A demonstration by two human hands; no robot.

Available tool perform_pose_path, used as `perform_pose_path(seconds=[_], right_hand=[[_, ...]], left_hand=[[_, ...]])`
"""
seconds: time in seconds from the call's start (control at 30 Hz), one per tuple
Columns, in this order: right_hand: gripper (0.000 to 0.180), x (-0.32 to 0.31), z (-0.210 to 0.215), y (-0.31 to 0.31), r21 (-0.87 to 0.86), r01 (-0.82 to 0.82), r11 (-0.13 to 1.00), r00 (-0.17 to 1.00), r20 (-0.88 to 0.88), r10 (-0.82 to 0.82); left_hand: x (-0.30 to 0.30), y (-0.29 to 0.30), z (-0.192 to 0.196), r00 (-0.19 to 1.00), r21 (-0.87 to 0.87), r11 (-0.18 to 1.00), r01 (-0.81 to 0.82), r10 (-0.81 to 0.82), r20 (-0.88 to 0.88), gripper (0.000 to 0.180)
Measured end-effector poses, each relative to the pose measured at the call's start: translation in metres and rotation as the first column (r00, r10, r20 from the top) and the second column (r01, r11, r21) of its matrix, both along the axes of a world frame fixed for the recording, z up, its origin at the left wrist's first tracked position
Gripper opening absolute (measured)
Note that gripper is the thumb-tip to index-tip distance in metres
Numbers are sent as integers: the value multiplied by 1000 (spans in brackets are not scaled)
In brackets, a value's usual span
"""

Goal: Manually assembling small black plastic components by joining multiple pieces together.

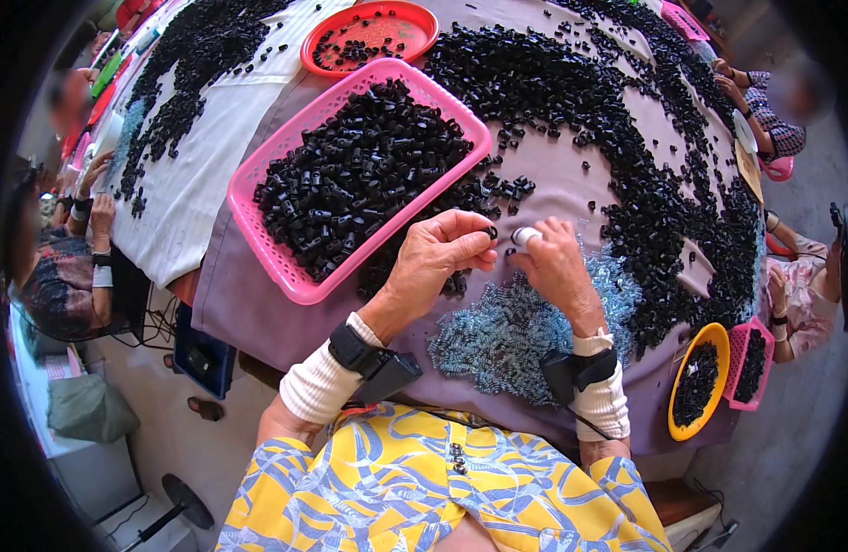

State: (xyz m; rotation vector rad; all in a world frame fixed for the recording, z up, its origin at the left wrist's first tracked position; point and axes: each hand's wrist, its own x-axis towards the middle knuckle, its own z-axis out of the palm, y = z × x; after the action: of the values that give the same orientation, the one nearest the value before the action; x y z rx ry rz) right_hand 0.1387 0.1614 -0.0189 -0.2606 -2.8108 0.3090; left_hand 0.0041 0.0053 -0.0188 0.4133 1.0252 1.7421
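1. Pinches a black ring (492,233) between left hand (433,248) thumb and forefinger, probably to steady something so small.
2. Curls right hand (560,265) just beside, near a white wrap (527,236), perhaps worn as finger protection; cannot tell whether it grips the dark bit (510,250) by the thumb.
3. Keeps springs (507,336) heaped beneath right hand, presumably for short reach: thin, coiled, glinting pale blue.
4. Sets pink basket (304,293) beside left hand, likely for similar reasons: perforated plastic, full of black pieces (359,166), glossy, short, cylindrical.
5. Covers desk (557,175) with smooth lilac cloth, possibly to stop rolling.
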Motion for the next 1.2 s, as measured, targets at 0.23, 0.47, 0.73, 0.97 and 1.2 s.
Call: perform_pose_path(seconds=[0.23,0.47,0.73,0.97,1.2], right_hand=[[18,1,5,-2,-117,-13,993,1000,-13,12],[17,-9,51,-15,-75,-141,987,981,-143,129],[13,-7,52,-22,-347,-62,936,983,-182,-2],[15,-7,51,-27,-334,-53,941,961,-272,-42],[14,-14,57,-23,-223,-12,975,931,-359,-71]], left_hand=[[2,2,1,999,-37,999,-37,37,19,21],[9,7,2,997,-56,998,-24,20,-70,21],[10,6,9,997,45,998,-42,44,-61,23],[11,7,13,997,44,997,-57,59,-51,23],[14,9,16,972,0,994,-112,110,-208,26]])
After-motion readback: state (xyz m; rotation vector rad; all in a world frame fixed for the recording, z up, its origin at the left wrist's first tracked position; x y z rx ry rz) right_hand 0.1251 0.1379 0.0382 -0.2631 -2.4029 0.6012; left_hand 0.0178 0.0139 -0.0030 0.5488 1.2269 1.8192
